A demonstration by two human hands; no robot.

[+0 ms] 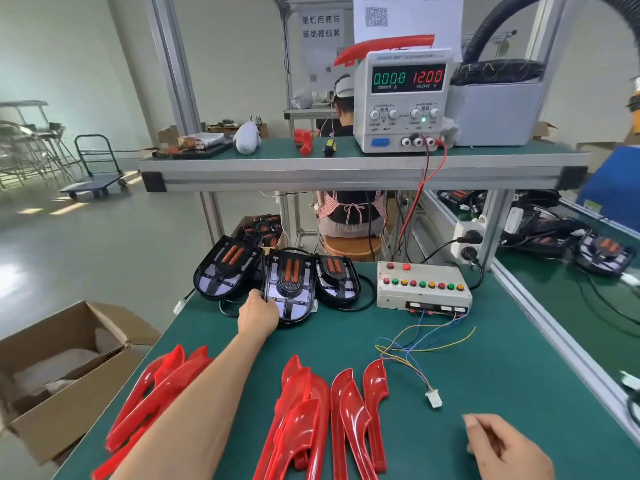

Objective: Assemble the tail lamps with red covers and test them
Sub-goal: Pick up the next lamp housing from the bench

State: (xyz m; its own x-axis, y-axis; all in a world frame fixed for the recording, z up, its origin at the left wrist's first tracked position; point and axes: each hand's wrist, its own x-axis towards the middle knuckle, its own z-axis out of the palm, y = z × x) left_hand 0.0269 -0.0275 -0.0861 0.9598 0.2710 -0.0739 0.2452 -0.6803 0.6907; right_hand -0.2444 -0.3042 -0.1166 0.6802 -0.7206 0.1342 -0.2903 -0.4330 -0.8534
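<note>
On the green-matted table (346, 341), the left hand (258, 315) reaches forward and takes hold of the near left edge of the middle black oval tail lamp housing (290, 289), its fingers curled against the rim, so its grip is on that housing. This lamp lies flat with two orange strips in its upper half, between a second black lamp housing (225, 268) tilted to its left and a third black lamp housing (336, 280) just beside it on the right; all three sit along the far side of the table. The right hand (502, 448) hovers low over the near right corner of the mat with loosely bent fingers, its grip holding nothing. Glossy red curved plastic lamp covers lie near the front edge in two heaps: one pile of red covers (152, 400) partly under the left forearm, another group of red covers (329, 417) in the middle. A grey test box with coloured buttons (422, 284) stands right of the lamps, and thin coloured wires run from it to a small white connector (433, 398) lying on the mat, well apart from the lamps. On the upper shelf (346, 168) a white bench power supply (403, 98) reads 0.000 and 12.00. An open brown cardboard box (62, 368) sits left of the table.
</note>
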